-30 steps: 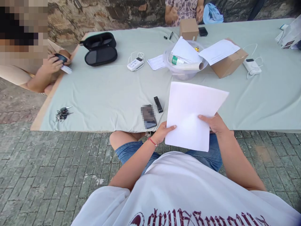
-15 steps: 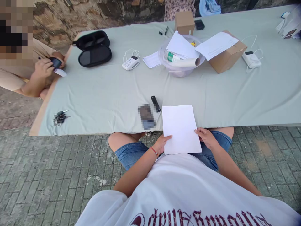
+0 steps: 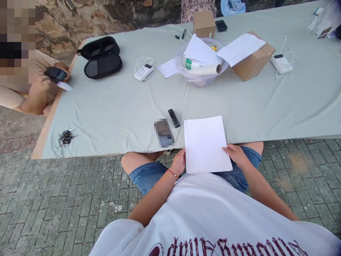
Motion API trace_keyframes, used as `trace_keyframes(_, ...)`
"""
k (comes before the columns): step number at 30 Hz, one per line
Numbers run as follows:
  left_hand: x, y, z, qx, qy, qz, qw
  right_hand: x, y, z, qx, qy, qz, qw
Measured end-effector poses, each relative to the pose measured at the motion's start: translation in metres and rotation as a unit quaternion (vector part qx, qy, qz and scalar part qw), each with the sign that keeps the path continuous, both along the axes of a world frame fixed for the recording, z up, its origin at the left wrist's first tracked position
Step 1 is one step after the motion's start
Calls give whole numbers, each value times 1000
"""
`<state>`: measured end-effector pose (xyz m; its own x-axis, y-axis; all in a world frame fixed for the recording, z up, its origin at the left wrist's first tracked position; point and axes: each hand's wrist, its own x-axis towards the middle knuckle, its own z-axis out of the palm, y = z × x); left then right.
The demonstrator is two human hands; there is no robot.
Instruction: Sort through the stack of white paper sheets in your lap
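Observation:
I hold a small stack of blank white paper sheets (image 3: 205,144) flat, its far half resting over the near edge of the cloth-covered table (image 3: 114,106). My left hand (image 3: 179,161) grips the stack's left edge, fingers curled under it. My right hand (image 3: 236,155) pinches the right edge, thumb on top. Both hands are over my lap, just off the table edge. To the left of the paper lie a phone (image 3: 163,132) and a small black stick-shaped device (image 3: 174,118).
A bunch of keys (image 3: 65,137) lies near the left front corner. Farther back are a black open case (image 3: 101,58), a white power bank (image 3: 144,71), a clear bowl with a bottle and paper roll (image 3: 201,67), and cardboard boxes (image 3: 253,60). A seated person's hands (image 3: 42,87) hold a black object at left.
The paper stack came down from a raised, tilted hold to lie flat over the table edge. My left hand shifted to the stack's side edge, and the sheets now show a slight offset.

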<state>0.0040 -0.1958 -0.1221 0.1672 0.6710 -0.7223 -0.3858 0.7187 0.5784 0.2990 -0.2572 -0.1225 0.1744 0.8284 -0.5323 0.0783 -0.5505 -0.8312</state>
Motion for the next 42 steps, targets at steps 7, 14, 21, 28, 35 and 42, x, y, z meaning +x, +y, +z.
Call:
trace_keyframes(7,-4,-1,0,29,76,-38,996,7,-4,7,-6,-64,-11,998)
trace_keyframes(14,-2,0,-2,60,88,-40,993,23,-8,6,-7,-75,-51,996)
trace_keyframes(21,1,-4,2,152,189,-17,970,27,-7,6,-16,-31,-70,997)
trace_keyframes(28,1,-2,7,138,186,-64,971,17,-5,9,-35,77,-81,993)
trace_keyframes(35,3,-5,8,86,124,-66,986,8,-1,12,-49,138,-75,986)
trace_keyframes(42,0,-2,6,66,121,-47,989,5,2,12,-45,113,-59,991)
